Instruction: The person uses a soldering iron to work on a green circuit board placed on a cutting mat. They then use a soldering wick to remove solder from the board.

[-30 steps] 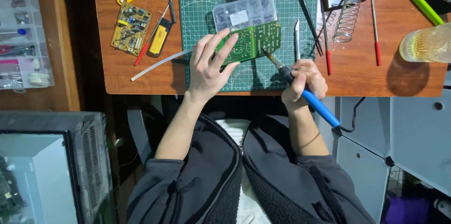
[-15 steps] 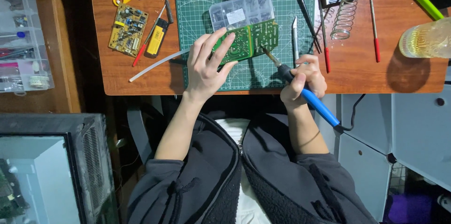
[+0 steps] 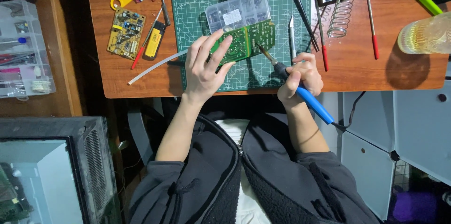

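Note:
A green circuit board (image 3: 251,38) lies on the green cutting mat (image 3: 277,71), leaning against a clear parts box (image 3: 237,11). My left hand (image 3: 203,69) rests on the board's left end, fingers spread over it, pinning it down. My right hand (image 3: 300,79) grips a soldering iron with a blue handle (image 3: 314,104); its metal tip (image 3: 263,52) touches the board's right lower edge. The iron's cord runs off to the right below the table.
On the wooden table (image 3: 376,71): a yellow circuit board (image 3: 125,32), a yellow-black tool (image 3: 153,40), a white tube (image 3: 152,67), tweezers (image 3: 291,33), red-handled probes (image 3: 373,22), a metal coil stand (image 3: 342,10), a glass jar (image 3: 425,33). A clear organiser box (image 3: 21,50) stands left.
My left hand and the green board have stayed in place. The iron's tip has edged closer onto the board's right edge; the view shifted slightly.

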